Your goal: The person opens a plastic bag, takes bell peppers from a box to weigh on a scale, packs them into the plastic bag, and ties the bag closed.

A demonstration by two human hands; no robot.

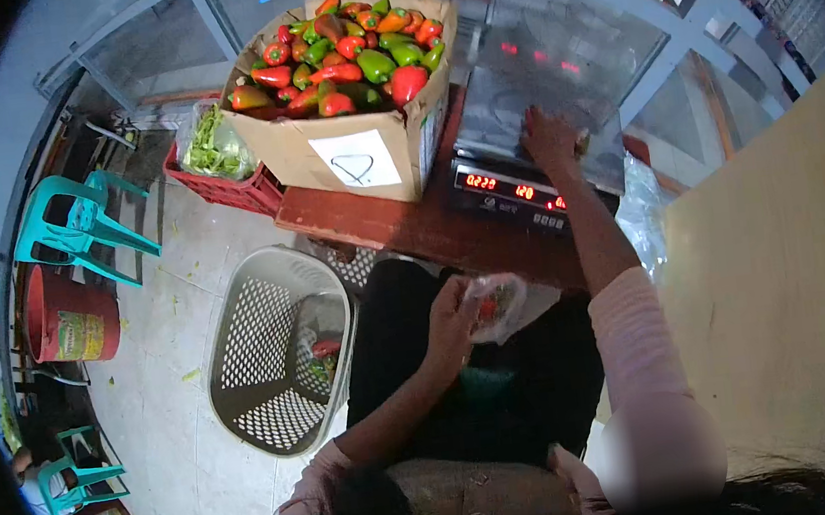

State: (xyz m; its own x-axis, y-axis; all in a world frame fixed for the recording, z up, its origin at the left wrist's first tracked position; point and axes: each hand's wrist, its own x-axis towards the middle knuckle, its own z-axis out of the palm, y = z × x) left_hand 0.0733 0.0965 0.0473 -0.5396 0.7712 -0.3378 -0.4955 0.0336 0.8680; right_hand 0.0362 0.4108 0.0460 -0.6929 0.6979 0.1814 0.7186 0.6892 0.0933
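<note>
My left hand [448, 326] pinches the rim of a small clear plastic bag [500, 307] above my lap. Something red shows through the plastic. My right hand [551, 139] reaches out over the metal plate of a digital scale [490, 114]. A small yellowish-green thing [582, 143] peeks out at that hand's right edge; the palm hides the rest. Left of the scale stands an open cardboard box [298, 169], heaped with red, green and orange peppers [336, 59].
Box and scale rest on a reddish-brown wooden bench [368, 220]. A grey perforated basket [276, 347] stands on the floor with a few peppers inside. Behind it are a red crate [250, 189], teal stools [78, 227] and a red bucket [72, 313]. A pale board [776, 270] rises at right.
</note>
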